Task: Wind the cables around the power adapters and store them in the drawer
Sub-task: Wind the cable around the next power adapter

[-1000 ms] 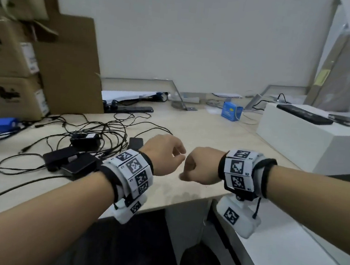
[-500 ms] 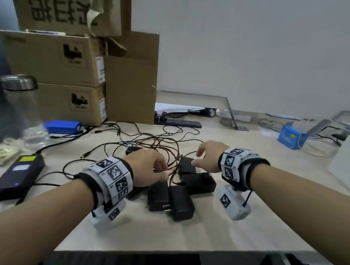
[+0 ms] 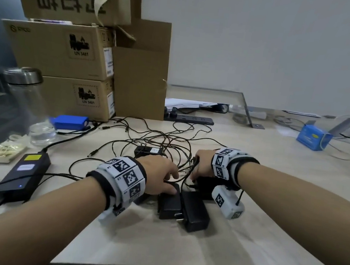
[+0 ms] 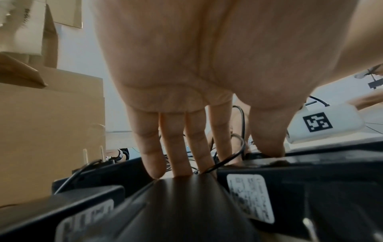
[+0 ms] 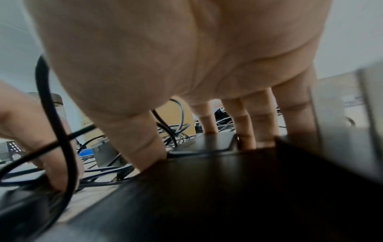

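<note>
Several black power adapters lie bunched at mid-table, their thin black cables tangled behind them. My left hand reaches down on the left of the bunch. Seen from the left wrist, the left hand has straight fingers touching one adapter, and its thumb presses on the neighbouring one. My right hand covers another adapter. From the right wrist, the right hand spans that adapter, thumb at its near edge and fingers over the far edge. No drawer is recognisable.
Stacked cardboard boxes fill the back left, with a glass jar and a blue pack before them. A large black power brick lies left. A power strip and a blue carton sit behind. The table's front edge is near.
The view swung left onto the adapters. Both hands went from loose fists held in the air by the table edge down onto the bunch, and the right hand has closed over one adapter.
</note>
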